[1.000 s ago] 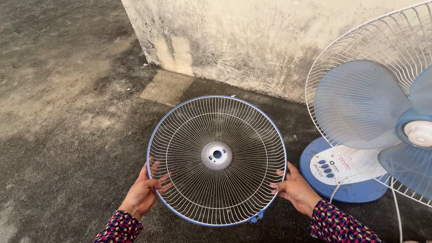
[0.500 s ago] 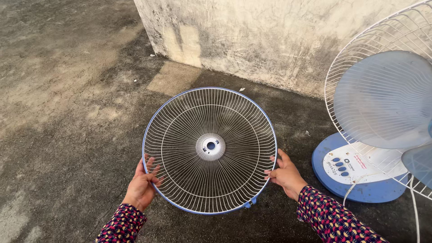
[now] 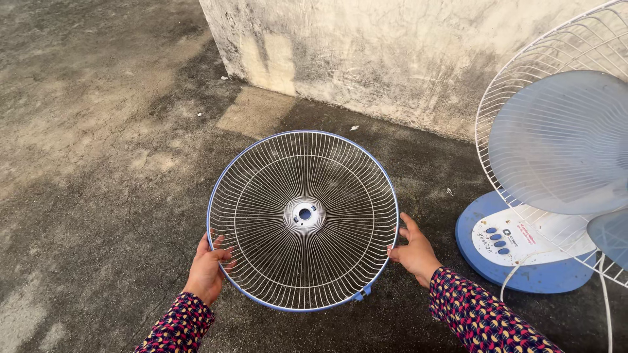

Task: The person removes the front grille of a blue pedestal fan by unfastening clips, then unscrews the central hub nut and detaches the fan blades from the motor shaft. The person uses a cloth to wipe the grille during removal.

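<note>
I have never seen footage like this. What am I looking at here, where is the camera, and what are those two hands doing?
There is no machine at work: the picture comes from a camera worn on a person's head, looking down at their own two bare hands. The left hand and the right hand, both in patterned sleeves, each have a grip on opposite sides of a round wire fan guard with a blue rim and a small white hub in its middle. Below it is a rough, dark concrete floor, with a stained pale wall behind. At the right stands a fan with bluish blades inside the other half of its wire cage, on a round blue and white base with buttons. A white cord hangs by the base.
</note>
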